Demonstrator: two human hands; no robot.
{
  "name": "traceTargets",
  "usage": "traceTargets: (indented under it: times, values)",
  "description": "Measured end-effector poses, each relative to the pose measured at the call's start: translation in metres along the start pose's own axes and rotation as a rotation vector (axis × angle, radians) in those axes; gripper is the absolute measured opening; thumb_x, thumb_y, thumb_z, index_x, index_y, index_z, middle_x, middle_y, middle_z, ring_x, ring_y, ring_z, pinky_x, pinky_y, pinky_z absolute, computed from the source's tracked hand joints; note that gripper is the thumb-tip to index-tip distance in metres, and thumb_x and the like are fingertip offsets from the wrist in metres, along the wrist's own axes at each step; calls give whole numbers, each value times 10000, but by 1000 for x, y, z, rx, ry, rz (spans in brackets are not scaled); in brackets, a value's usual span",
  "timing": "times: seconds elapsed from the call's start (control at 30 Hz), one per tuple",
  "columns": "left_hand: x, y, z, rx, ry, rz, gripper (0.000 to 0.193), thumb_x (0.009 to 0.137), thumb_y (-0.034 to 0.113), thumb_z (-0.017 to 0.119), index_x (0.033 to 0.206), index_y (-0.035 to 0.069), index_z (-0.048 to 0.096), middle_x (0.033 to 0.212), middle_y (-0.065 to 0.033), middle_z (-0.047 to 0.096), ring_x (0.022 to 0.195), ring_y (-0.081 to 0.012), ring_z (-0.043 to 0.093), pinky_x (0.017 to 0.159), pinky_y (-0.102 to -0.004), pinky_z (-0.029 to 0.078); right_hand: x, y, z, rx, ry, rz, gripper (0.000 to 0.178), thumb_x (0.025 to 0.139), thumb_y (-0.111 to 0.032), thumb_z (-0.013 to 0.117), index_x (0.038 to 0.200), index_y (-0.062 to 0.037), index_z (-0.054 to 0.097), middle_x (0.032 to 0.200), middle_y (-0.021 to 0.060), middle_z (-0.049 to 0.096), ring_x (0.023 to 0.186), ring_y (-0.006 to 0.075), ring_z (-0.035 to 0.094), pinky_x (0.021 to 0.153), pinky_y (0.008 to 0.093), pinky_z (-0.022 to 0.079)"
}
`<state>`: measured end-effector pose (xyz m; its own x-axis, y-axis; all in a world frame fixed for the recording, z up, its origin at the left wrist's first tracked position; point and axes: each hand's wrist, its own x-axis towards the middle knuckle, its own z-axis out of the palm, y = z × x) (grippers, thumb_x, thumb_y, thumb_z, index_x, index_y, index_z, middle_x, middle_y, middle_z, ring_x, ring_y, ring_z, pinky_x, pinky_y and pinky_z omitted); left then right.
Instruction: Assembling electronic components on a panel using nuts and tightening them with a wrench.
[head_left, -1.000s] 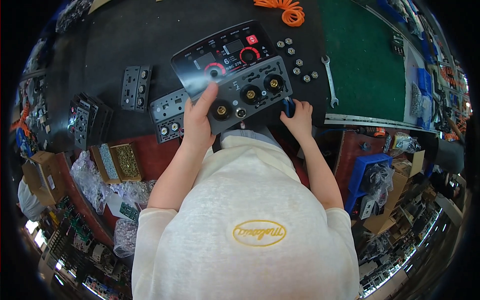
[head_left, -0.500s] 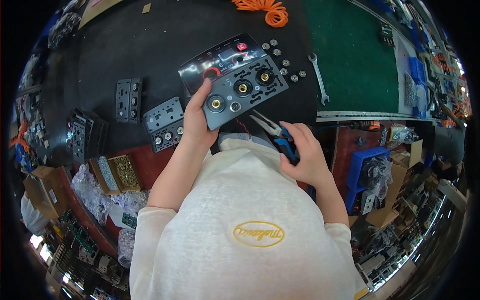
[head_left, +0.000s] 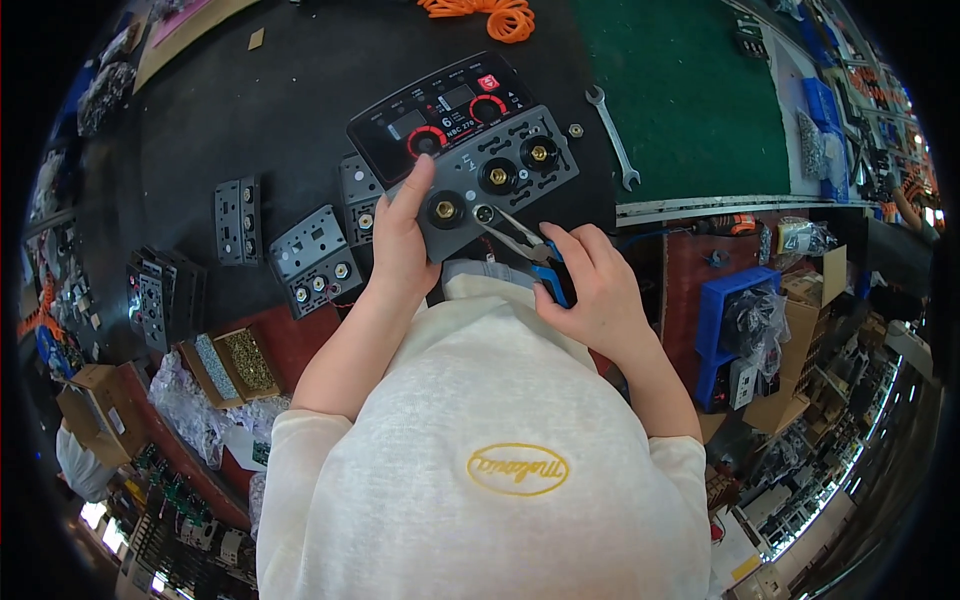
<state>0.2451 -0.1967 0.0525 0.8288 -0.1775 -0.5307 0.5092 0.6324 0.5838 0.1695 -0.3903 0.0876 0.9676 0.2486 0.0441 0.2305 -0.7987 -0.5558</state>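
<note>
At the far left of the black mat [head_left: 250,110], a stack of grey panels [head_left: 155,300] is seen, with a single grey plate [head_left: 238,220] and another grey plate with sockets [head_left: 312,260] lying to its right. Nearer, a box of brass parts [head_left: 245,362] is set on the red surface. The left hand [head_left: 402,245] is closed on the near left edge of the grey control panel [head_left: 470,150], the thumb laid on its face beside a brass socket. The panel is held tilted above the mat's near edge. The right hand [head_left: 590,290] is clamped on blue-handled pliers [head_left: 520,242], whose tips are set at a small fitting on the panel. Further right, a spanner [head_left: 612,135] lies beside the green mat [head_left: 690,100].
</note>
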Motion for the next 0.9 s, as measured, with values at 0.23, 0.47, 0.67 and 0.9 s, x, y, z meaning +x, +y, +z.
traceTargets:
  times: [0.23, 0.47, 0.67, 0.9]
  values:
    - [-3, -21, 14, 4, -33, -70, 356, 896, 313, 572, 1101, 23, 553, 984, -121, 639, 870, -203, 654, 740, -343, 553, -9, 12, -4, -67, -60, 16, 510, 635, -140, 687, 1090, 21, 521, 909, 147, 502, 851, 296, 538, 734, 368, 467]
    - [-4, -50, 14, 80, 10, -103, 332, 896, 297, 577, 1090, 28, 553, 980, -111, 638, 859, -194, 651, 740, -342, 551, -25, 27, 8, -87, -241, 157, 369, 688, -240, 651, 926, -6, 494, 889, 138, 530, 865, 280, 550, 711, 373, 472]
    - [-3, -66, 11, 82, 54, -132, 339, 917, 333, 540, 1070, 36, 593, 984, -85, 655, 879, -170, 636, 783, -310, 518, -28, 33, 12, -21, -334, 276, 326, 734, -192, 647, 927, 8, 476, 890, 159, 548, 905, 312, 559, 745, 396, 471]
    - [-9, -65, 18, 113, 60, -155, 353, 912, 358, 547, 1064, 43, 594, 983, -87, 652, 887, -171, 632, 785, -306, 515, -29, 38, 12, -47, -392, 295, 296, 744, -198, 632, 900, 1, 478, 798, 154, 591, 764, 314, 600, 663, 400, 485]
